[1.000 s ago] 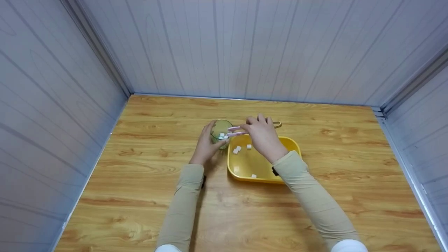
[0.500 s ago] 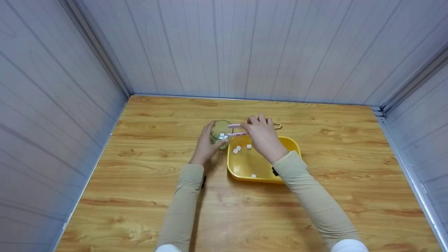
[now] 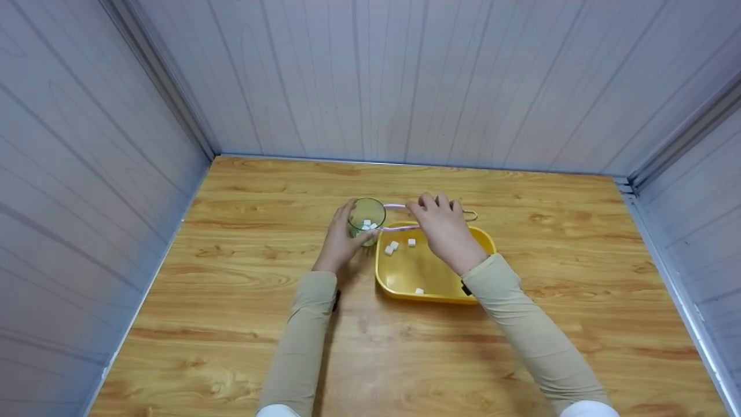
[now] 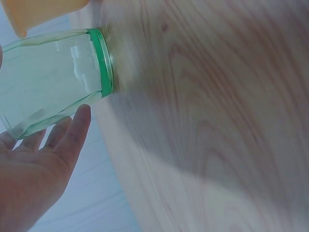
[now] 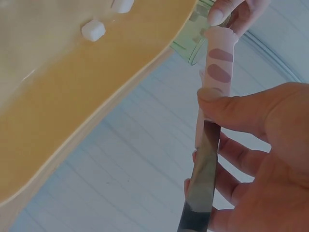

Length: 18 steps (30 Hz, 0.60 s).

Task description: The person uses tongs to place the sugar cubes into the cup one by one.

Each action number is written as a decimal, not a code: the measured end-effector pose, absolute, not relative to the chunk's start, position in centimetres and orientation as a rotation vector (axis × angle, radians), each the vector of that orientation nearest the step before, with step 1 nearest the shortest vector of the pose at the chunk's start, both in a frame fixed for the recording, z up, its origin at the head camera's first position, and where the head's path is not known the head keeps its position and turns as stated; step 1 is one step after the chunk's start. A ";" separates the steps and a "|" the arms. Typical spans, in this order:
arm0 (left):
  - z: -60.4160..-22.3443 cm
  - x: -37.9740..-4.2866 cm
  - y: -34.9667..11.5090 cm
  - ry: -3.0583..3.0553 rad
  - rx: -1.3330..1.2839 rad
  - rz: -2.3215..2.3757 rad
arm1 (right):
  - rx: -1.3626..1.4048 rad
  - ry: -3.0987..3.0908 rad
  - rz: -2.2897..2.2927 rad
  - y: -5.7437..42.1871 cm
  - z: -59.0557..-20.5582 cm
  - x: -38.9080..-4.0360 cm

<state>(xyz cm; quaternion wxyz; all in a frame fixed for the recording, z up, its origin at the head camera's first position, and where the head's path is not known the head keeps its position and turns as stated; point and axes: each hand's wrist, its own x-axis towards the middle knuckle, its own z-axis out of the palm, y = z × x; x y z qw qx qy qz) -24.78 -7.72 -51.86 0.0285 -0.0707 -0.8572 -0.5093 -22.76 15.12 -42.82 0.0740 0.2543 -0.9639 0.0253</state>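
Note:
In the head view my left hand holds a clear green-tinted glass, fingers and thumb on opposite sides. Several white cubes lie inside it. The left wrist view shows the glass standing upright on the table. My right hand grips tongs by their arms, thumb on one side and fingers on the other. These tongs have pink tips and a metal band. Their spread tips are at the right of the glass rim, with no cube visible between them.
A yellow tray is right of the glass, partly under my right hand. Several white cubes lie in it, mostly toward its far left corner. Behind the wooden table rises a pale panelled wall.
My right hand has moved right with the tongs, drawing the tips back from over the glass. The tips have spread wider apart. My left hand and the glass stay in place.

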 end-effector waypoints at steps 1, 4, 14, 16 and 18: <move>-51.8 -24.8 -7.7 -2.643 -0.223 -1.570 | 0.763 -2.893 0.074 15.3 -42.9 -22.7; -51.9 -24.8 -7.8 -2.645 -0.220 -1.565 | 0.758 -2.906 0.078 15.7 -43.1 -22.4; -52.1 -24.8 -7.9 -2.639 -0.247 -1.554 | 0.768 -2.875 0.012 16.9 -44.0 -21.8; -52.1 -24.8 -7.9 -2.638 -0.246 -1.551 | 0.770 -2.875 0.010 17.1 -44.1 -21.8; -52.1 -24.8 -7.9 -2.638 -0.244 -1.550 | 0.767 -2.882 0.003 17.2 -44.2 -21.7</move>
